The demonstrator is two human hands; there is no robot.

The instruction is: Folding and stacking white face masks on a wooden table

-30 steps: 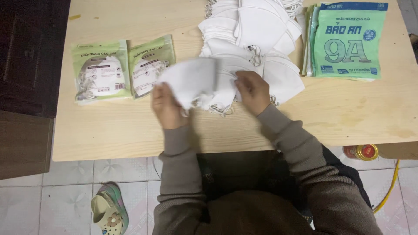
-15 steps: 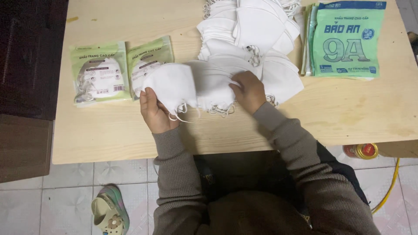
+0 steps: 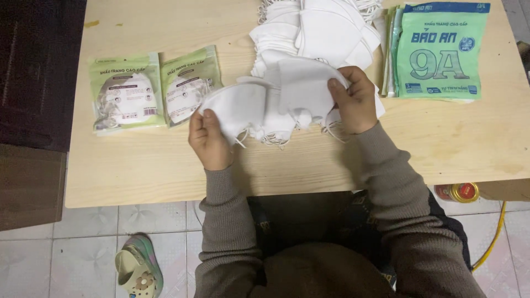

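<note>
We see our left hand (image 3: 210, 138) drawn out leftward from where it sat a second ago, its grip now pinching one white mask (image 3: 237, 107) at the left edge and holding it apart from the rest. That mask, earlier bunched with the others between both hands, is now spread flat toward the two packed pouches. Our right hand (image 3: 353, 99) has moved farther from us and to the right, its grip now on a second mask (image 3: 306, 88) lifted over the near edge of the white pile. The two masks seem to overlap in the middle, though we cannot tell whether they touch.
</note>
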